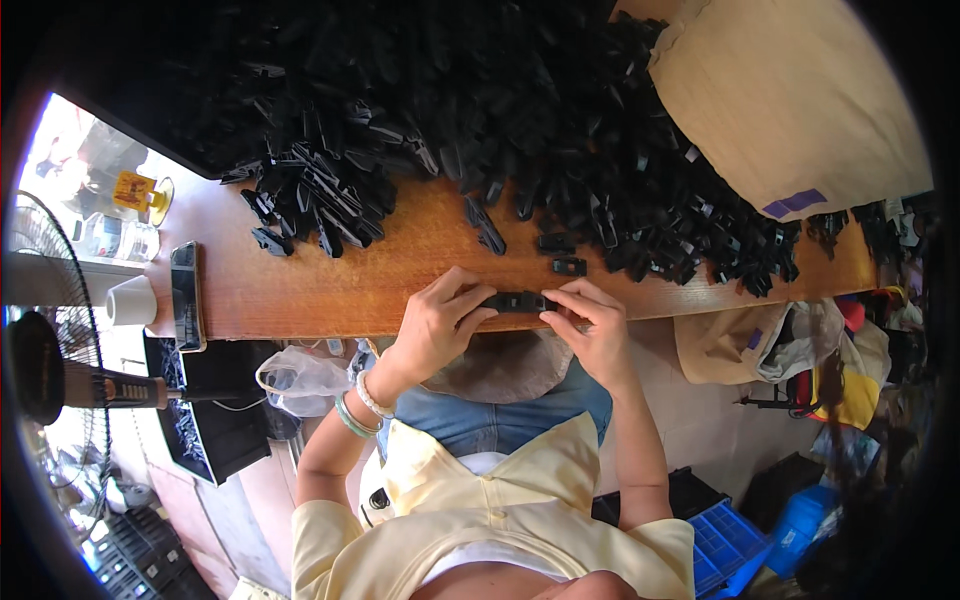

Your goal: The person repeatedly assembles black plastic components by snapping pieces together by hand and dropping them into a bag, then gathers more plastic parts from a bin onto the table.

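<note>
Between my two hands, just above the table's near edge, is a small black plastic part, long and narrow, lying crosswise. My left hand pinches its left end between thumb and fingers. On its right end the thumb and fingertips of my right hand are closed. Just beyond lie two short black pieces, one small block and another dark piece behind it. A longer black part rests alone on the wood, farther off and to the left.
A big heap of black plastic parts covers the far side of the wooden table. At left are a phone, a white cup and a fan. A beige sack stands far right; a blue crate sits below.
</note>
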The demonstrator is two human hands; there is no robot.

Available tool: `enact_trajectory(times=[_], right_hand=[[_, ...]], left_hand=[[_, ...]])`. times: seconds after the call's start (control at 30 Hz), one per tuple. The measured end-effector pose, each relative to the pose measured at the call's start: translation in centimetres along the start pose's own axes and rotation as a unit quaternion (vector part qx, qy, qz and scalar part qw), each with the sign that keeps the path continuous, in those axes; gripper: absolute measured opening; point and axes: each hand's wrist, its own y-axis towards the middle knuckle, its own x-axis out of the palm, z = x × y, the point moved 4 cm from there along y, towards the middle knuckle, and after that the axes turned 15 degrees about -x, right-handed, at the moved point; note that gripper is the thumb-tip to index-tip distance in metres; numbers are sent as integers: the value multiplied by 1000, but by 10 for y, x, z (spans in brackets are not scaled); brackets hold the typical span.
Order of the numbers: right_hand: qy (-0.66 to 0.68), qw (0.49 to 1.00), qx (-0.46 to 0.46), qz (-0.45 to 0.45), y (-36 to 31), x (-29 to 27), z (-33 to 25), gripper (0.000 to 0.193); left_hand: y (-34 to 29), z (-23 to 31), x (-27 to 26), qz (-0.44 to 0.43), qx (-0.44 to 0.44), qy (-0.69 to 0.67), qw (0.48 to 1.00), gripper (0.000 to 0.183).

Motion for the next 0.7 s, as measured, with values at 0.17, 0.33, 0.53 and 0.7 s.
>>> enact_trajectory(times=[0.17,0.33,0.53,0.7], right_hand=[[-6,1000,-10,-10,1,4,0,24],[-45,995,-92,-11,6,19,-4,21],[-42,996,-79,-11,-8,19,-9,19],[-63,993,-82,55,-14,16,-11,11]], left_hand=[[1,1,-3,-22,35,3,999,24],[1,0,3,-25,75,-2,997,24],[9,7,-12,-120,27,-31,992,24],[42,9,-18,35,88,106,990,34]])
